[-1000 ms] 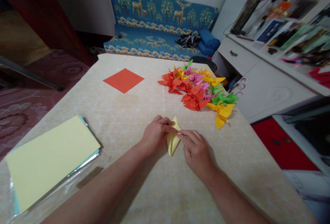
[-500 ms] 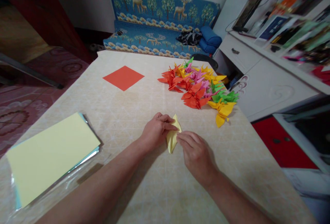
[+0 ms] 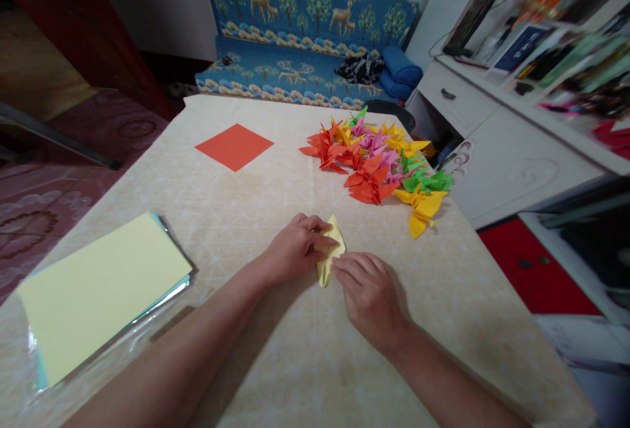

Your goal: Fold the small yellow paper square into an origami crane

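A small pale yellow paper, folded into a narrow diamond, lies on the table between my hands. My left hand presses on its left side, with fingers laid across the upper half. At the lower right edge, the fingertips of my right hand are closed together on the paper. Fingers cover parts of the folds. Beyond my hands, to the right, sits a cluster of folded paper cranes in red, yellow, pink and green.
A flat red paper square lies at the far left of the table. Nearer on the left is a stack of yellow and blue paper sheets on clear plastic. A blue patterned sofa stands behind, with a white cabinet to the right.
My right fingertips have slid slightly left and down along the yellow paper's lower edge. The left hand stays on the paper, and the view has shifted a little.
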A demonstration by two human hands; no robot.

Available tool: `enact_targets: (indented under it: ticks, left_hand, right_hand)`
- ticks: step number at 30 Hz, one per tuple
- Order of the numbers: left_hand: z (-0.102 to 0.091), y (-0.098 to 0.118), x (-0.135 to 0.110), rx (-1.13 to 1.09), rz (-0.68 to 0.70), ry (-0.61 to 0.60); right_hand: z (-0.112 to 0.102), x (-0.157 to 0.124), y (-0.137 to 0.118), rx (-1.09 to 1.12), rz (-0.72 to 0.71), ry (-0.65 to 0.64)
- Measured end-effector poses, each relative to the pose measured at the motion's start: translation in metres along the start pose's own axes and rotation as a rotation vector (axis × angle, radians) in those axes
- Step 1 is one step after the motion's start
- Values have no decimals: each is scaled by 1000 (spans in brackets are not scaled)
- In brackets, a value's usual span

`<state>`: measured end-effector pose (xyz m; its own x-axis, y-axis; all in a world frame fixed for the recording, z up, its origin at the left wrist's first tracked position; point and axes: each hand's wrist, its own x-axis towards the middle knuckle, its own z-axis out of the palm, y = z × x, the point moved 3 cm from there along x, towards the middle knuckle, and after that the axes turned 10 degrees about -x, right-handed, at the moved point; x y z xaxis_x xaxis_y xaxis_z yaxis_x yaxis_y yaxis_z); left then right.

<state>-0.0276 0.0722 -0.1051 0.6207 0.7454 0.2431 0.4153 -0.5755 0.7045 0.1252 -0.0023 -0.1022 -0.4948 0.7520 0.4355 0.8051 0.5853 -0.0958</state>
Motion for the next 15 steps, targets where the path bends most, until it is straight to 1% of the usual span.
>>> enact_targets:
  ticks: [4, 8, 11, 15]
  left_hand:
    - [-1, 1, 2, -23, -22, -22]
    - [3, 2, 5, -10, -87, 29]
    - [5, 2, 7, -9, -87, 41]
    - [3, 2, 8, -29, -66, 22]
  right_hand:
    - [1, 0, -3, 22, -17, 1]
    - [0, 1, -3, 3, -16, 7]
    - [1, 1, -2, -2, -13, -3]
    - [2, 0, -2, 4, -9, -7]
